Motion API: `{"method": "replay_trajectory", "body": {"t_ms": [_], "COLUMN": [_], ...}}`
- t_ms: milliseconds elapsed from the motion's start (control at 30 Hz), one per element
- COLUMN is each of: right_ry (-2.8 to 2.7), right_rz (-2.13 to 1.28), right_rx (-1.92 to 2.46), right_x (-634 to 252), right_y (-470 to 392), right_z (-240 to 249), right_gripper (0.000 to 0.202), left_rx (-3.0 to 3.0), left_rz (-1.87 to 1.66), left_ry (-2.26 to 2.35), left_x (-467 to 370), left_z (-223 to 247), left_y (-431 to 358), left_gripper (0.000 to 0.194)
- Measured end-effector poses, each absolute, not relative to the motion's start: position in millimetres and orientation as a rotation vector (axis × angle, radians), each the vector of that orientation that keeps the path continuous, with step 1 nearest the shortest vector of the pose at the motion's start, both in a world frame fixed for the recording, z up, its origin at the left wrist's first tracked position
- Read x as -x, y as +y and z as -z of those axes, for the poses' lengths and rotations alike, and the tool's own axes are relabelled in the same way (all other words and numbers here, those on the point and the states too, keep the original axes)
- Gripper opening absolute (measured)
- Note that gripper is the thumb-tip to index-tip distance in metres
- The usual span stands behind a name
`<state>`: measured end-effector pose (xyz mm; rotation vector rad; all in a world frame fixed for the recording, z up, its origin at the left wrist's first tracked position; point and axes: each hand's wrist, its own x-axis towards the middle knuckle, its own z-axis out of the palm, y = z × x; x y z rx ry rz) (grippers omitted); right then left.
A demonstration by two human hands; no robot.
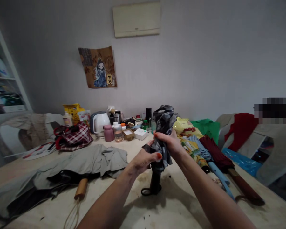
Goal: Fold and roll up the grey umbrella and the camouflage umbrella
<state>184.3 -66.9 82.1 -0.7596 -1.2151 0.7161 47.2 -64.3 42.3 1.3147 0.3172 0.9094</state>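
Observation:
A folding umbrella in grey and black patterned cloth stands upright before me, its black handle pointing down at the table and a wrist loop hanging from it. My left hand is wrapped round the lower cloth. Higher up, my right hand grips the bunched canopy from the right side. Parts of the fingers on both hands are hidden behind the cloth. To the left lies a loose grey umbrella with a wooden handle and a cord loop.
Several furled umbrellas lie along the right side of the table. At the back stand a white kettle, a pink jar, small boxes and bottles. A checked bag rests at the left. Chairs flank both sides.

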Motion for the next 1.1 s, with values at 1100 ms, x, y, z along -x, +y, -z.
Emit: {"method": "replay_trajectory", "body": {"t_ms": [1100], "right_ry": [-1.429], "right_rz": [-0.701], "right_rx": [0.747], "right_x": [-164.8], "right_y": [-91.3], "right_z": [-87.2], "right_gripper": [0.036], "left_rx": [-1.554], "left_rz": [-0.807], "left_ry": [0.342], "left_x": [-30.5], "left_z": [-37.7], "left_y": [-58.7], "left_gripper": [0.041]}}
